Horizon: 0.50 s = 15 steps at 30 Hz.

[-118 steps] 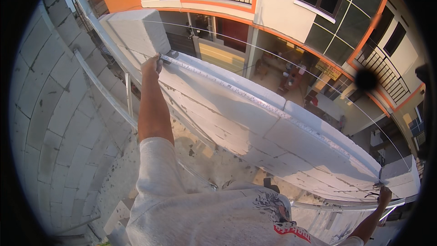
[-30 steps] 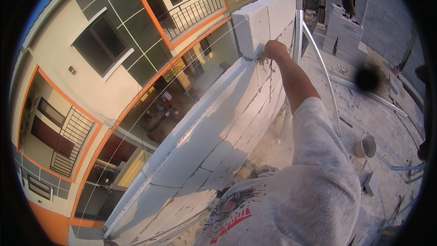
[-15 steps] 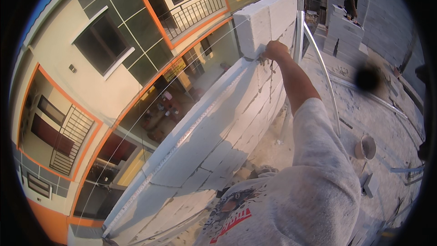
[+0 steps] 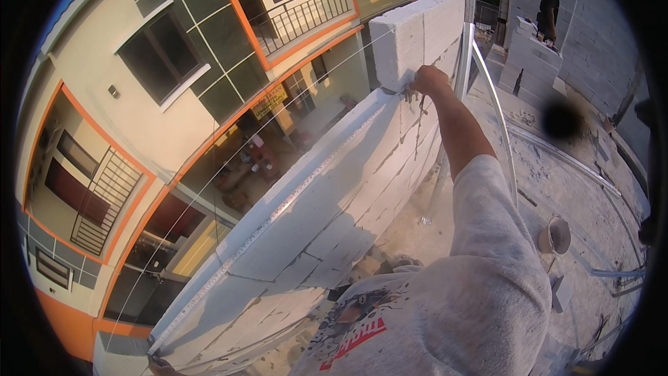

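Observation:
A long pale tape measure [image 4: 278, 210], its edge lined with small marks, stretches along the top of a white block wall [image 4: 306, 237]. At its far end my right hand [image 4: 431, 82] is closed, fingers pinched against the lower corner of a raised white block [image 4: 398, 49]; the tape's tip is hidden there. My left hand [image 4: 164, 367] shows only in part at the lower left rim, its fingers closed at the tape's near end. Grey mortar streaks run down the wall joints below my right hand.
A thin string line [image 4: 223, 186] runs above the wall's outer side. Beyond it stands a building with orange trim [image 4: 271, 63]. On the right are metal channels [image 4: 567, 157], a bucket [image 4: 554, 235] and a bent metal strip [image 4: 495, 101]. Another person [image 4: 548, 10] stands far right by blocks.
The view has shifted slightly, so the wall and block sit a little further right and lower. More of my left hand shows at the rim. My right hand stays at the block's corner.

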Available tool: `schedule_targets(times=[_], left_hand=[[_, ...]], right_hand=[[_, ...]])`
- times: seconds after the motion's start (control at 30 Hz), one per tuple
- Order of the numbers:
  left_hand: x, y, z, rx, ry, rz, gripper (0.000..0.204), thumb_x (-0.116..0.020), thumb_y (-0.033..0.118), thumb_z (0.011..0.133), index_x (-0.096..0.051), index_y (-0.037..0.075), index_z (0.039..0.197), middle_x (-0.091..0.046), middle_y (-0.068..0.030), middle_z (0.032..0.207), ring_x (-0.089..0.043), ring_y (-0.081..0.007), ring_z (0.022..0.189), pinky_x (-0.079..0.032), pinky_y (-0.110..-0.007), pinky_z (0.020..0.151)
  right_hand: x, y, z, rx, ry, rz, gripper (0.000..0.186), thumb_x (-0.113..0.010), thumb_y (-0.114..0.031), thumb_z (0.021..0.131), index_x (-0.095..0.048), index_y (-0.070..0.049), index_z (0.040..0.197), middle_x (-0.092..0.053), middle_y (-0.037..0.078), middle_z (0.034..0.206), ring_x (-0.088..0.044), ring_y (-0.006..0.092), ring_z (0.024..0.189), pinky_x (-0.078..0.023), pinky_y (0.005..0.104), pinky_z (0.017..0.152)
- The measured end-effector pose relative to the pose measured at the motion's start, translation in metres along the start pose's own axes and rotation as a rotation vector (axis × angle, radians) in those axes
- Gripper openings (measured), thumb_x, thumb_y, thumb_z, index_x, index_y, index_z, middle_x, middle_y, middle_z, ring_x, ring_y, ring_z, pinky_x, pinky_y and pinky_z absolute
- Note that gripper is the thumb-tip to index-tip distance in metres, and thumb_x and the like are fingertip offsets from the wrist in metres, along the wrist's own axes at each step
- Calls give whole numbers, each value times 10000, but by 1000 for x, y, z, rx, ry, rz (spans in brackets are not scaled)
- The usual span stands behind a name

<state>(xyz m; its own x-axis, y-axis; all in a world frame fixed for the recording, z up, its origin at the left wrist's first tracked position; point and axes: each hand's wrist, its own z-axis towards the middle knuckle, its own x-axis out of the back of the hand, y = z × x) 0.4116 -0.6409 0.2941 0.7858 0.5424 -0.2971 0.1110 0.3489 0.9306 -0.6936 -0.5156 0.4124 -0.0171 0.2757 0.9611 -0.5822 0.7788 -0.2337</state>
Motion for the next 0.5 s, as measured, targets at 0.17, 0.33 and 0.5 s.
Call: schedule_targets(times=[0.17, 0.33, 0.5], left_hand=[[0, -2, 27, 187, 192, 14, 263, -637, 306, 921, -636, 63, 1021, -618, 6, 848, -544, -35, 627, -417, -142, 453], [16, -14, 57, 291, 264, -6, 273, -639, 319, 919, -637, 65, 1018, -608, 10, 839, -537, -34, 632, -411, -150, 453], [19, -14, 67, 358, 316, -33, 284, -642, 332, 917, -638, 66, 1016, -598, 14, 831, -529, -33, 637, -405, -157, 454]], right_hand=[[1, -1, -2, -8, -5, -2, 452, -760, -361, 722, -701, -74, 1066, -692, 125, 1101, -669, 269, 1024, -538, 377, 853], [-1, -1, -1, 4, 39, -17, 464, -762, -364, 720, -697, -73, 1076, -692, 125, 1099, -668, 271, 1026, -538, 377, 856], [-1, -1, -2, -7, 16, -10, 475, -765, -373, 720, -695, -70, 1078, -693, 125, 1097, -667, 270, 1032, -536, 375, 863]])
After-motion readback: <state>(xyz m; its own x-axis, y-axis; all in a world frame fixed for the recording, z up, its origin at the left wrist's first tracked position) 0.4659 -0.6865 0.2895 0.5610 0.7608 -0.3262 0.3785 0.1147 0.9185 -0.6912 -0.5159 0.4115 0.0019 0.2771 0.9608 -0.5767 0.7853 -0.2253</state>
